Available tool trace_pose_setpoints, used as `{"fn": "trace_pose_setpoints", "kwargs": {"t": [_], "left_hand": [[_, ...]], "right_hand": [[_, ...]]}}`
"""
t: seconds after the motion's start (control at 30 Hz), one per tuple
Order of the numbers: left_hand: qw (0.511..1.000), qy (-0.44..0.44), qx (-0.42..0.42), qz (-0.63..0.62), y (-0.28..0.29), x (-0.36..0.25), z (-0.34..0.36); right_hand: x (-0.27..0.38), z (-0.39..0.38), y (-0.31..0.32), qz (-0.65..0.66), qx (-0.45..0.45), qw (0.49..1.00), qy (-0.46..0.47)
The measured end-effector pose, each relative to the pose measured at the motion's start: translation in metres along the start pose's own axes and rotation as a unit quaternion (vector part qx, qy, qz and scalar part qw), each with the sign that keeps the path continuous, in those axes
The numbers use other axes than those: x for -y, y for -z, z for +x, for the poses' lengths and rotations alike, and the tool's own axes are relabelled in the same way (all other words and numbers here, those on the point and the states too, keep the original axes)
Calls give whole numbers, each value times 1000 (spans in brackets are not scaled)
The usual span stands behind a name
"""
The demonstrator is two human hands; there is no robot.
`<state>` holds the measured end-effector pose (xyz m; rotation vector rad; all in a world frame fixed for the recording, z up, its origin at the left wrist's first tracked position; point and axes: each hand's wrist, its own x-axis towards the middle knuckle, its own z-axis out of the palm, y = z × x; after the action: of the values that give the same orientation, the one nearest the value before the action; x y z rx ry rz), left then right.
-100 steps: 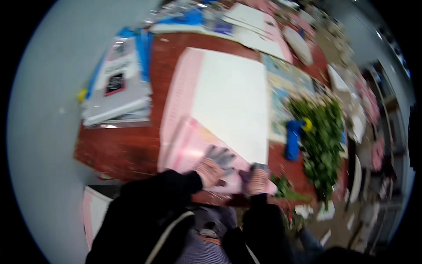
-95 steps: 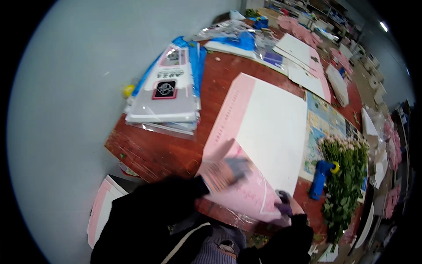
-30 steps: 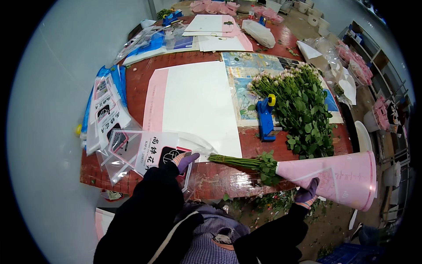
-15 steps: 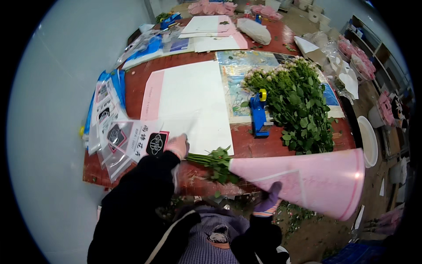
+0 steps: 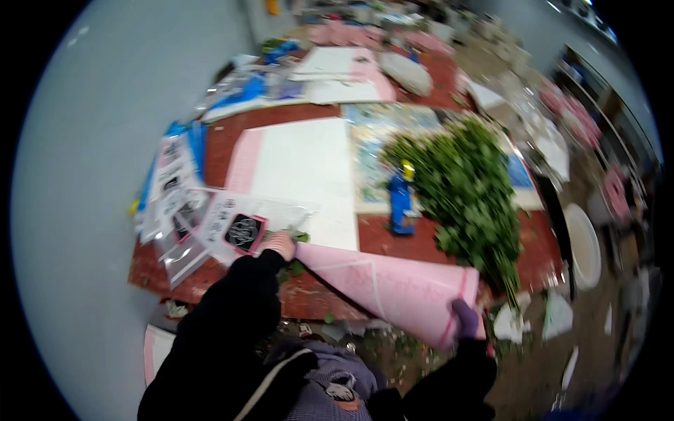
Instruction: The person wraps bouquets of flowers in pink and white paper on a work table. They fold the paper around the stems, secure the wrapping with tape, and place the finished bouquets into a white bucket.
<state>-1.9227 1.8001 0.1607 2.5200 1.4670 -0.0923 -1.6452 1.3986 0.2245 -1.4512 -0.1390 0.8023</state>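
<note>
A pink paper cone (image 5: 397, 288) lies slantwise across the table's front edge, its narrow end to the left. My left hand (image 5: 281, 245) is closed around that narrow end, where a few green leaves (image 5: 298, 268) poke out; the stems seen earlier are hidden. In a purple-and-pink glove, my right hand (image 5: 468, 321) grips the wide rim, thumb on the outside and fingers out of sight. Clear printed plastic sleeves (image 5: 235, 221) lie against my left hand. Beyond the cone is a large white sheet with a pink border (image 5: 302, 175).
A leafy heap of flowers (image 5: 470, 189) rests on the right side of the red table (image 5: 382, 238). Beside it stands a blue tape dispenser (image 5: 401, 203). More sheets (image 5: 344, 88) and a white bundle (image 5: 406, 74) are at the back. A white tub (image 5: 584, 245) sits right of the table.
The cone has slid left over the leaves and stems to my left hand. My right hand has shifted from the cone's underside to its wide rim. The view has tilted slightly and blurred.
</note>
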Motion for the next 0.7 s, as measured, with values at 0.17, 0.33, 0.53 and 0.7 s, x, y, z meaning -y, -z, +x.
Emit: {"fn": "trace_pose_setpoints", "kwargs": {"t": [0.17, 0.33, 0.53, 0.7], "left_hand": [[977, -74, -130, -151, 87, -24, -52], [940, -148, -6, -308, 60, -180, -183], [993, -105, -35, -44, 149, 110, -118], [990, 83, 1, 110, 189, 238, -168]], "right_hand": [[57, -95, -61, 184, 174, 967, 39], [27, -90, -93, 6, 209, 978, 9], [38, -49, -90, -47, 268, 961, -45], [125, 9, -119, 41, 351, 935, -21]]}}
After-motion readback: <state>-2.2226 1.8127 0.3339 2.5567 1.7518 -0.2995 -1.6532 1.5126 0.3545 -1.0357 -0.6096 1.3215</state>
